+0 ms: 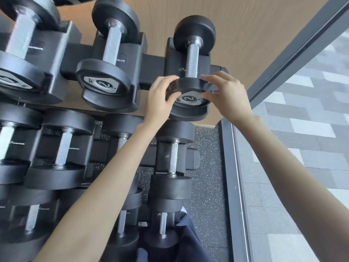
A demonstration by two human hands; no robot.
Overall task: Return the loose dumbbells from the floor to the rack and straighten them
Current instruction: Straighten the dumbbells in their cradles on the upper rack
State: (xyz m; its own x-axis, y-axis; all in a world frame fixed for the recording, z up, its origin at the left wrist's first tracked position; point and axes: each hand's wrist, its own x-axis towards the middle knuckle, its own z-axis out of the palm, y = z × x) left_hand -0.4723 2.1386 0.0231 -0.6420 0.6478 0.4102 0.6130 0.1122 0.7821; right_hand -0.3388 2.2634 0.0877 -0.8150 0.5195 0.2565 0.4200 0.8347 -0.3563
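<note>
A small black dumbbell [191, 59] with a knurled steel handle lies in the rightmost cradle of the rack's top tier [153, 63]. My left hand [160, 97] grips the left side of its near head, thumb on the face and fingers over the rim. My right hand [224, 95] pinches the right side of the same head. A larger dumbbell [111, 48] lies in the cradle to its left. Lower tiers hold several more dumbbells, one of them [173, 157] right under my hands.
A wood-panelled wall [245, 25] stands behind the rack. To the right runs a dark metal frame [232, 186] with glass, grey paving beyond. Black speckled rubber floor [205, 186] shows beside the rack's right end. Dark trousers [190, 241] fill the bottom edge.
</note>
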